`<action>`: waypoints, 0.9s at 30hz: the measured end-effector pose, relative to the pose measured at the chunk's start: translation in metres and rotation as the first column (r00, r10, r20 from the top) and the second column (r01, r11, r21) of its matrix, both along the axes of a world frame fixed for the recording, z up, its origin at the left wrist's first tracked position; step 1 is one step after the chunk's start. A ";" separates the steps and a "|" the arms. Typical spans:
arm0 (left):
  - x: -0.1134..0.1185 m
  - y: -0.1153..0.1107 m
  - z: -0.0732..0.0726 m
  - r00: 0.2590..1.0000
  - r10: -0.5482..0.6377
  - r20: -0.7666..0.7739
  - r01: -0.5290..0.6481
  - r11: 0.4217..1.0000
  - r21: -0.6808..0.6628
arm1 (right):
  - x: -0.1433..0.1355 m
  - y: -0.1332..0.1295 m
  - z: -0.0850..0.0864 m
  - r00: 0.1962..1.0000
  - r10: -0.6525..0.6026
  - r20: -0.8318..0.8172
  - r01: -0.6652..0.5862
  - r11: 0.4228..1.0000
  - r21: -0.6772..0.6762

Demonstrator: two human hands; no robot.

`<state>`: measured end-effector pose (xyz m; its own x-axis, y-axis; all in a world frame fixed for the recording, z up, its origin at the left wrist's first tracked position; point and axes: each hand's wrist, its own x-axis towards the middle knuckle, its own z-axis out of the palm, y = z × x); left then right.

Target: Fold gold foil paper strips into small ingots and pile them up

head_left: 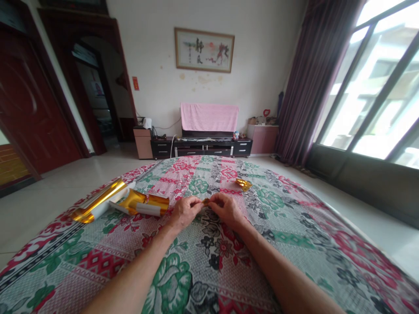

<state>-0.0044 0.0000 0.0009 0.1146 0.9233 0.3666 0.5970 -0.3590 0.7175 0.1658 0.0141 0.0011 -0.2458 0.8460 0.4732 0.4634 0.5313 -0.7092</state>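
Observation:
Between my two hands is a small piece of gold foil paper (206, 202), mostly covered by the fingertips. My left hand (186, 211) pinches its left end and my right hand (228, 210) pinches its right end, both just above the patterned cloth. A folded gold paper piece (244, 184) lies on the cloth beyond my right hand. Left of my left hand rests a curled sheet of gold paper (140, 203) with a white underside. Farther left lies a rolled gold sheet (101, 200), touching or close beside it.
A flowered red, green and grey cloth (170, 279) covers the wide surface before me. Beyond stands a low black cabinet (204, 149) under a television draped with a pink towel (209, 117). A purple curtain (314, 83) and windows are at right, a red door (29, 96) at left.

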 end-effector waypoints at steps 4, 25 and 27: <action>-0.001 0.000 0.000 0.998 -0.042 0.039 0.042 0.999 -0.004 | 0.000 -0.004 0.005 1.000 0.028 0.007 -0.028 1.000 -0.011; -0.003 -0.003 0.005 0.997 -0.065 0.039 0.068 0.994 -0.085 | 0.012 0.000 0.006 0.977 0.166 -0.137 -0.197 0.948 -0.251; -0.003 -0.003 0.004 0.997 -0.071 0.040 0.074 0.994 -0.086 | 0.012 -0.001 0.008 0.978 0.163 -0.134 -0.193 0.945 -0.262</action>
<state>-0.0071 -0.0031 0.0051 0.1700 0.9416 0.2905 0.5439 -0.3355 0.7692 0.1783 0.0128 0.0089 -0.3641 0.8933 0.2635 0.2907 0.3778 -0.8791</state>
